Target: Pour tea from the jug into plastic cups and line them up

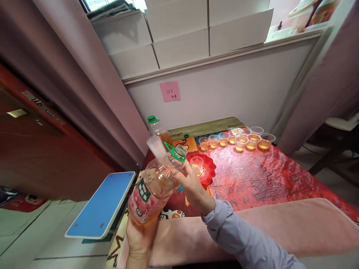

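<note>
My left hand (140, 235) grips the bottom of a large clear bottle (154, 186) with a pink and green label, tilted up to the right. My right hand (189, 185) is closed round its neck, just under the green cap (178, 152). A stack of clear cups (156, 146) stands just behind the bottle's neck. Beyond my right hand, a clear cup (196, 163) stands on a red scalloped plate (209, 168). A second bottle (157, 130) with a green cap stands upright at the table's far left.
Several clear cups (241, 141) holding amber liquid stand in a row at the back of the table, on a red patterned cloth (260, 175). A blue-topped stool (102, 205) stands left of the table. White boxes (182, 33) are stacked on the ledge behind.
</note>
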The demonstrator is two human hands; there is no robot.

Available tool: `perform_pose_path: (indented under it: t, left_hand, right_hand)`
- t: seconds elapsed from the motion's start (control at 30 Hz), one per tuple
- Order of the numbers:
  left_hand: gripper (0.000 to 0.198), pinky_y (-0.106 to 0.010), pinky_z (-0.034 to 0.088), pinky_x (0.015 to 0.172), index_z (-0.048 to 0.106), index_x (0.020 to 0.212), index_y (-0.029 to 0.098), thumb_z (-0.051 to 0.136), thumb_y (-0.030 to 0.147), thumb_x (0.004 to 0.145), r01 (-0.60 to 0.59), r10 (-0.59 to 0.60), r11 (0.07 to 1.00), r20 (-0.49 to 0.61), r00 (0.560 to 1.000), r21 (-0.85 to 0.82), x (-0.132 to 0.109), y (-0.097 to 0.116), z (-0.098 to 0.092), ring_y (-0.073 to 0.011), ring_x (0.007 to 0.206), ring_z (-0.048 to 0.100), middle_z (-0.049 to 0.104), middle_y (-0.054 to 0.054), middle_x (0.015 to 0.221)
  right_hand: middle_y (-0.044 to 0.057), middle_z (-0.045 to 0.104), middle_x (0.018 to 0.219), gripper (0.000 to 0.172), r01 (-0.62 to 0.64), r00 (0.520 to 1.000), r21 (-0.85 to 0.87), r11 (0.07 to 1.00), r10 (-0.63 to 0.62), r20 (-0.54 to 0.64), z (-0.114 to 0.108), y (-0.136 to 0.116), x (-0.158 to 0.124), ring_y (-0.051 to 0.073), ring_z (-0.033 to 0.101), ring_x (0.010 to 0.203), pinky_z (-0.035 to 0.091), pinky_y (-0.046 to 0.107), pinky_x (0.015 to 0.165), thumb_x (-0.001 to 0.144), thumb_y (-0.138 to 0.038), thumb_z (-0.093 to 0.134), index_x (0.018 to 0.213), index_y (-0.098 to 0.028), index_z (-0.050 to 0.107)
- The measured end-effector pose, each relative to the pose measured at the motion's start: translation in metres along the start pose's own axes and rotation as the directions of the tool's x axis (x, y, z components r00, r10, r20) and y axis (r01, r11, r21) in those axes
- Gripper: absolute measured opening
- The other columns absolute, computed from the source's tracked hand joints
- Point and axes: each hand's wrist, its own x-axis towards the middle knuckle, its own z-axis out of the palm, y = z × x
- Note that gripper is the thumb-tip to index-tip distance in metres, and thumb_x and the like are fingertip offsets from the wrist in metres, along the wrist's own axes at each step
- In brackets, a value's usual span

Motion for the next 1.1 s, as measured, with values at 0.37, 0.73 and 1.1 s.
perform_pose_path:
  t: [0.37,0.73,1.1]
  left_hand:
    - [0.069,-0.065,0.056,0.114,0.075,0.142,0.041,0.06,0.084,0.09,-0.123,0.128,0.992,-0.184,0.975,0.036,-0.002,0.004,-0.031,-0.0425,0.154,0.054,0.069,-0.005,0.158]
    - [0.058,-0.066,0.058,0.112,0.08,0.132,0.034,0.071,0.072,0.09,-0.042,0.041,0.999,-0.254,0.966,0.001,0.002,0.017,-0.027,-0.0452,0.15,0.058,0.074,-0.008,0.15]
    - [0.033,-0.046,0.072,0.075,0.079,0.129,0.021,0.061,0.03,0.103,-0.077,0.058,0.994,-0.212,0.976,-0.082,0.008,0.033,-0.02,-0.0308,0.092,0.084,0.086,-0.012,0.12]
  right_hand:
    - [0.009,0.056,0.169,0.072,-0.105,0.992,0.136,0.985,0.094,0.084,-0.018,0.065,-0.002,0.031,0.059,0.151,0.057,0.05,0.118,0.092,-0.075,0.073,0.149,-0.033,0.057]
    - [0.008,0.054,0.172,0.091,-0.19,0.98,-0.003,0.982,0.189,0.069,-0.048,0.079,0.001,0.036,0.056,0.154,0.055,0.056,0.121,0.089,-0.085,0.072,0.162,-0.032,0.057]
    - [0.006,0.064,0.163,0.077,-0.252,0.964,0.207,0.945,0.263,-0.026,-0.048,0.084,-0.004,0.036,0.062,0.147,0.064,0.052,0.106,0.092,-0.076,0.075,0.155,-0.034,0.065]
